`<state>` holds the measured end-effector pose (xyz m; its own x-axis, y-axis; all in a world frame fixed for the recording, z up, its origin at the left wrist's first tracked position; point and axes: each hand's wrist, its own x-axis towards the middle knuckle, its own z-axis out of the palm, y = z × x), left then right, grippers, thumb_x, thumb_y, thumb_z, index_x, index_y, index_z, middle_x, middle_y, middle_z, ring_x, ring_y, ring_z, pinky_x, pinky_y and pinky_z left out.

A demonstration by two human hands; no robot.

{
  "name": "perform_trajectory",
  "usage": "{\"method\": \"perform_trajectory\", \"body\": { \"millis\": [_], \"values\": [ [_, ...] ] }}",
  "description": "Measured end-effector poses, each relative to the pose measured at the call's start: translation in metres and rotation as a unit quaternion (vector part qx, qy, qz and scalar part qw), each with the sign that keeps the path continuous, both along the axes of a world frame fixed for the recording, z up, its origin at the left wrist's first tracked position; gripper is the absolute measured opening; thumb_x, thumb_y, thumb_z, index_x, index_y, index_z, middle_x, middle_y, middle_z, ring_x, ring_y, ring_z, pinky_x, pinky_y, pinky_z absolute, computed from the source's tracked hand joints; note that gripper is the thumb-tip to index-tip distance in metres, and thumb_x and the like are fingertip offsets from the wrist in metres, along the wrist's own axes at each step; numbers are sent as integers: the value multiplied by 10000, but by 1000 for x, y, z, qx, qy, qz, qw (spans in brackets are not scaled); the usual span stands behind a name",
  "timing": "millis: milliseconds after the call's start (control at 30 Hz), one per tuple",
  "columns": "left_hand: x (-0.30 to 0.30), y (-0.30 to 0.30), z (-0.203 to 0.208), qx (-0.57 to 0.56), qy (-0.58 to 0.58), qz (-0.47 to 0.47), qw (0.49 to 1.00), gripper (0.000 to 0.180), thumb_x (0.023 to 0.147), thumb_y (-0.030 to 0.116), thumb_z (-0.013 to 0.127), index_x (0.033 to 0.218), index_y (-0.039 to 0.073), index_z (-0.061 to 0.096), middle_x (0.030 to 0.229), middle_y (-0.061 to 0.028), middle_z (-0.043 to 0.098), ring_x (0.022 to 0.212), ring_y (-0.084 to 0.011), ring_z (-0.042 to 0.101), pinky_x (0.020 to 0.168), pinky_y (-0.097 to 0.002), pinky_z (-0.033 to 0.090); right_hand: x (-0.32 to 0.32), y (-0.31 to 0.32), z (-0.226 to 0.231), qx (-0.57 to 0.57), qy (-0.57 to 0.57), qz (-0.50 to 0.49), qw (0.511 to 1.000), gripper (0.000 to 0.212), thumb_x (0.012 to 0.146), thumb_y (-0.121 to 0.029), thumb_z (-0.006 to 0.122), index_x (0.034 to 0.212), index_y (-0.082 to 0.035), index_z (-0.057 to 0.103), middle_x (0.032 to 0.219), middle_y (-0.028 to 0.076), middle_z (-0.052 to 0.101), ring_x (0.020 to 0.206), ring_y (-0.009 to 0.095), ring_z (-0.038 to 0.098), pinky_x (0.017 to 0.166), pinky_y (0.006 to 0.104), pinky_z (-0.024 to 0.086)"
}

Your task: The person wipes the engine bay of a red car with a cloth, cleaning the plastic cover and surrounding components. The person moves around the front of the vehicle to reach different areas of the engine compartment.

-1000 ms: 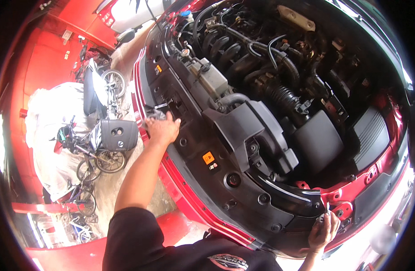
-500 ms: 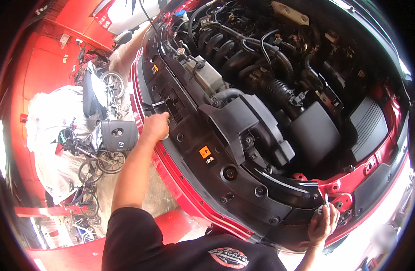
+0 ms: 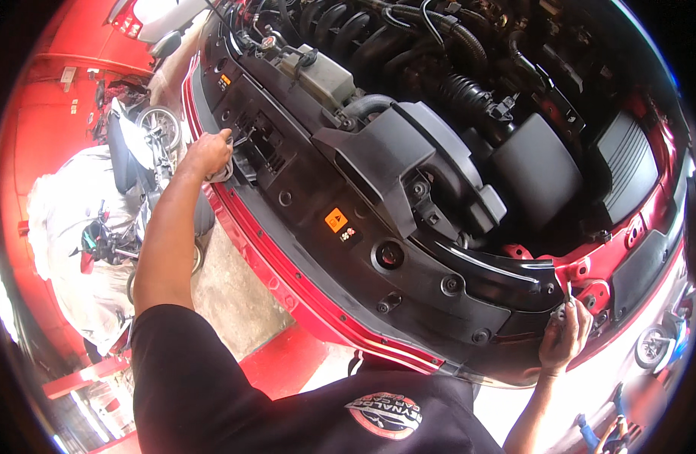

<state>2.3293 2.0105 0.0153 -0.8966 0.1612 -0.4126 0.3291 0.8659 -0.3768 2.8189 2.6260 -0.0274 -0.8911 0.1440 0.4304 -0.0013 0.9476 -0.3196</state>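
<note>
The long black plastic cover [image 3: 317, 253] along the front of a red car's engine bay lies before me. My left hand [image 3: 210, 155] rests at its front edge, beside the latch opening [image 3: 261, 144]. Its fingers are curled over something greyish, perhaps a cloth, mostly hidden under the palm. At the near right corner, my right hand [image 3: 566, 337] is closed in a pinch next to a red metal bracket [image 3: 594, 295]. Between its fingertips shows a small grey thing with a thin pale tip, too small to name.
Beyond the cover are a pale reservoir tank [image 3: 317, 76], a black air duct [image 3: 386, 174] and a black engine box [image 3: 537, 163]. The red bumper edge [image 3: 287, 295] curves in front of me. A motorcycle [image 3: 147, 144] stands left. Another person's hands [image 3: 614, 433] show at lower right.
The whole view has shifted. Against the cover, my left hand has slid a little farther along the front edge, away from me. My right hand stays at the same corner.
</note>
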Motion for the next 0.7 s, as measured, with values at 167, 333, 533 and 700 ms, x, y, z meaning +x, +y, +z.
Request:
{"method": "perform_trajectory", "body": {
  "millis": [167,333,533,700],
  "values": [
    [-12,-8,21,83,69,110,988,395,946,289,579,1188,-20,626,1166,-285,681,1137,-421,648,983,-486,502,-9,-8,0,-12,22,-1,1000,360,857,-19,624,1216,7,630,1134,243,666,969,410,653,840,495,531],
    [21,72,72,54,109,95,988,416,933,305,584,1191,-19,621,1171,-280,682,1142,-401,652,990,-485,502,-12,-11,6,10,25,-13,1000,376,821,31,651,1196,13,633,1105,234,681,958,396,666,835,476,539],
    [81,91,-5,-133,-9,35,990,374,957,261,535,1249,31,575,1216,-266,681,1130,-486,644,957,-538,524,-9,-6,0,-2,15,-14,1000,406,808,11,660,1213,-9,644,1139,216,679,995,387,660,868,475,533],
    [92,110,-8,-124,-17,88,988,380,942,197,513,1275,33,595,1181,-213,720,1154,-422,659,995,-525,493,-12,-10,5,-11,31,-19,999,427,758,62,662,1176,-24,666,1120,213,684,965,382,669,844,460,551]
  ]
}}
